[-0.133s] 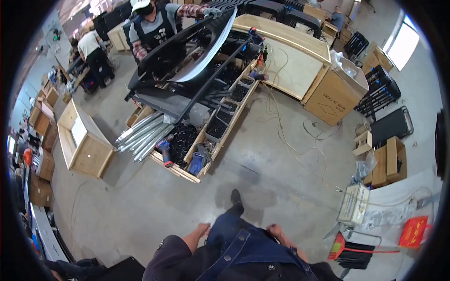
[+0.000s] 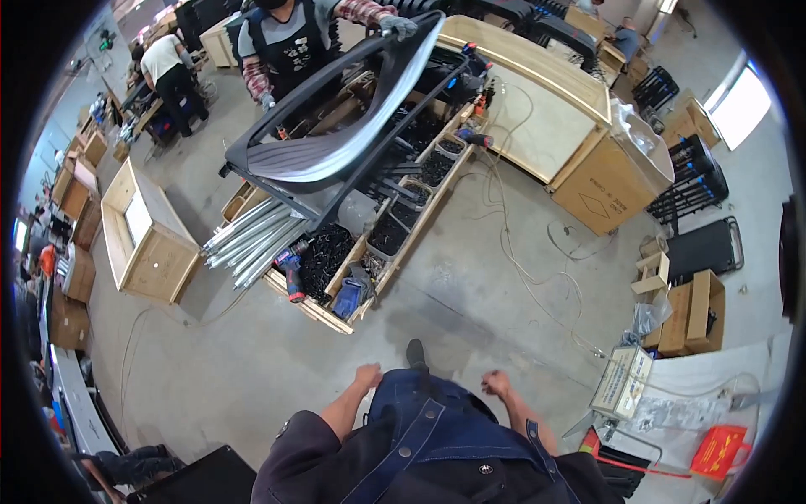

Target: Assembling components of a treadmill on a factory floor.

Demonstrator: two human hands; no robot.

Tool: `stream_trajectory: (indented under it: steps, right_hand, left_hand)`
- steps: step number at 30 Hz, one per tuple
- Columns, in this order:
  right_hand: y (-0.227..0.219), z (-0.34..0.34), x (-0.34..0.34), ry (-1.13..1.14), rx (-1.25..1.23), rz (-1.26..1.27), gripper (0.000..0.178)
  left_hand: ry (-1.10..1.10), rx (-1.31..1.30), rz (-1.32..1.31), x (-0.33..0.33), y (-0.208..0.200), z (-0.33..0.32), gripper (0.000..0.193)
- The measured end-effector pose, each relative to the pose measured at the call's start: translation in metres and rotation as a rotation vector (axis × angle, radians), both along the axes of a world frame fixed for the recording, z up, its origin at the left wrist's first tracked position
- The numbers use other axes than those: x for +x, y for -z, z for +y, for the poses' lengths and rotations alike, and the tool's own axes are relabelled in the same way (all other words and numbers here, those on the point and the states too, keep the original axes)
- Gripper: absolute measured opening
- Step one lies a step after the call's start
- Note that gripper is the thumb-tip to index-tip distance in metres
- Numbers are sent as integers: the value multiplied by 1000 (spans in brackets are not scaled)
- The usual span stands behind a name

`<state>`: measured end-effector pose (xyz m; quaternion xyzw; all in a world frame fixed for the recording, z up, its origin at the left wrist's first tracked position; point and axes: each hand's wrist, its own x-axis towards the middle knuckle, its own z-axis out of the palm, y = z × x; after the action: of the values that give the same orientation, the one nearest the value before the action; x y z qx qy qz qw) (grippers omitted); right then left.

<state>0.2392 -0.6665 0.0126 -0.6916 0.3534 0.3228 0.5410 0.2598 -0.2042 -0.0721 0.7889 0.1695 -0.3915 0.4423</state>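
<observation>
Watching remotely, I'm seeing silver tubes (image 2: 252, 239) jutting off the bench (image 2: 309, 308), a drill (image 2: 292, 273) lying beside them, a blue bundle (image 2: 348, 298) resting near the front corner, my left grip (image 2: 367, 375) hanging curled, my right grip (image 2: 495, 383) hanging part-curled, whether either is holding anything I cannot tell.

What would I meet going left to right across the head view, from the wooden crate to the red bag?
Wooden crate, silver tubes, left hand, dark shoe, right hand, large brown carton, red bag.
</observation>
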Motion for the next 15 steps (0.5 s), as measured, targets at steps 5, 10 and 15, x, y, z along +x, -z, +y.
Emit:
stream_trajectory:
  steps: [5, 10, 15]
  right_hand:
    - [4, -24, 223, -274, -169, -110, 16]
    - [-5, 52, 465, -677, -336, -671, 32]
    - [-51, 158, 623, -928, -536, -1071, 41]
  left_hand:
    - [-629, -454, 157, 164, -61, -100, 44]
    - [-800, -476, 72, 300, -90, -153, 41]
    - [-1183, -395, -237, 423, -93, -178, 25]
